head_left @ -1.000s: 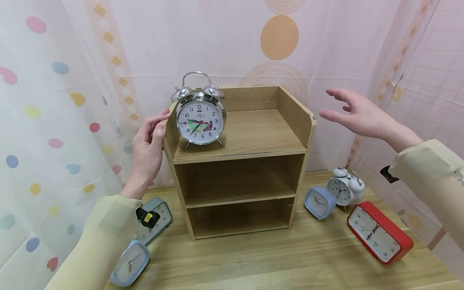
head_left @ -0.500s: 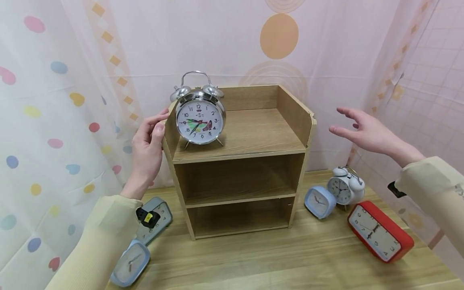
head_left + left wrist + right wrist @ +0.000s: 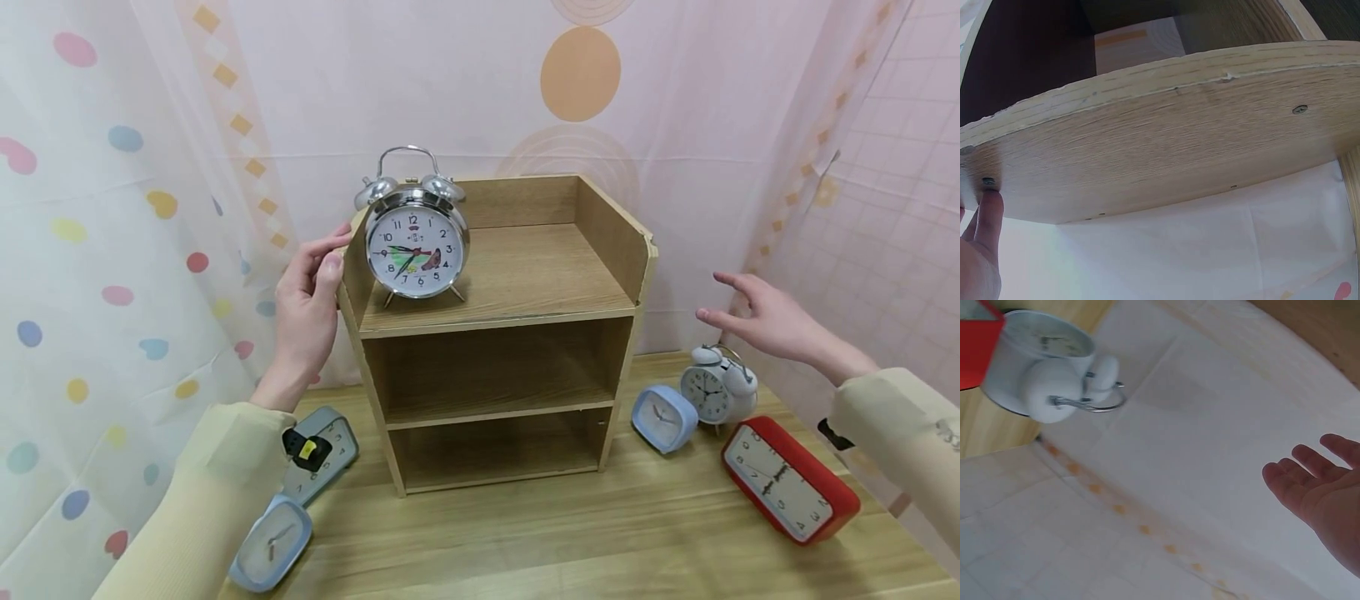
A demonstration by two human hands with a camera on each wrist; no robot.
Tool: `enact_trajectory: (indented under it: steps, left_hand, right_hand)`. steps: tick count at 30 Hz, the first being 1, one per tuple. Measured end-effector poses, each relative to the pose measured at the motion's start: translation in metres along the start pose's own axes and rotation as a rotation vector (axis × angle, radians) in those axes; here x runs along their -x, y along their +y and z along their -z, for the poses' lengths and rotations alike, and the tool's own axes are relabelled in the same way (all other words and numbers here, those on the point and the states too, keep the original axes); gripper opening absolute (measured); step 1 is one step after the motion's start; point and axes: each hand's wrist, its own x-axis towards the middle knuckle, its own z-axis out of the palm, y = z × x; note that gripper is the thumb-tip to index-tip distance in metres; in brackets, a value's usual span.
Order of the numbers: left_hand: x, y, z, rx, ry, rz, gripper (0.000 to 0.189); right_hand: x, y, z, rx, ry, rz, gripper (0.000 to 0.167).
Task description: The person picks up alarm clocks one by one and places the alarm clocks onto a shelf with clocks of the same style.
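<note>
My left hand (image 3: 306, 310) is at the upper left side of a small wooden shelf (image 3: 495, 321), its fingertips against the outer face of the side panel (image 3: 1166, 137). In the left wrist view its fingers (image 3: 989, 222) lie fairly straight against that panel near a screw. A silver twin-bell alarm clock (image 3: 415, 250) stands upright on the top shelf, at the left end. My right hand (image 3: 772, 321) hovers right of the shelf with its fingers spread and nothing in them. Below it stands a white twin-bell alarm clock (image 3: 708, 393).
A light blue clock (image 3: 663, 419) and a red rectangular clock (image 3: 783, 482) stand on the wooden table (image 3: 525, 542) at the right. Left of the shelf are a grey-green clock (image 3: 330, 450) and another blue clock (image 3: 272, 546). Patterned curtains (image 3: 465, 75) hang behind.
My right hand has moved down and a little to the right, away from the shelf's top, toward the white clock. The left hand and the silver clock have stayed in place.
</note>
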Motion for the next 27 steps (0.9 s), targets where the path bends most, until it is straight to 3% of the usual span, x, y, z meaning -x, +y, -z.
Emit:
enact_trajectory:
  steps: [27]
  left_hand:
    - [0.001, 0.001, 0.0, 0.016, 0.002, 0.011, 0.035]
  right_hand:
    - [0.016, 0.05, -0.041, 0.054, -0.058, -0.021, 0.088]
